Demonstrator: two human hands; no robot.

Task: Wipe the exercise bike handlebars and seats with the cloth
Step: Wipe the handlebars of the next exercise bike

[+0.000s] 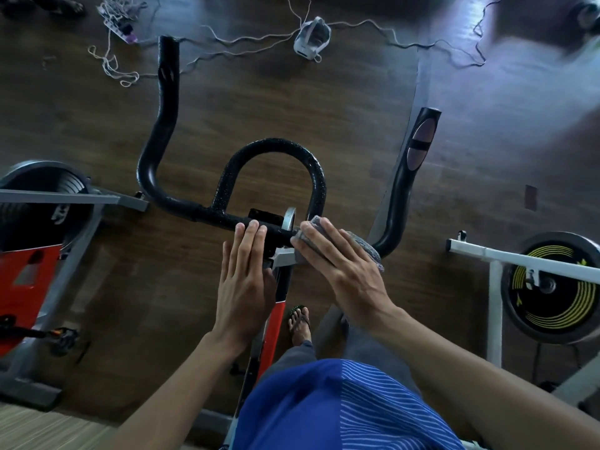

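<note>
Dark wood floor lies under the handlebars [152,177]. The right hand [341,264] presses the grey cloth [370,251] onto the crossbar, fingers flat and slightly spread. The left hand [243,277], fingers together, rests alongside. Best curl the cloth round the tube, then sweep outward.

Dark wood-plank floor [292,102] strewn with white cables [120,6], glare at upper right.
</note>
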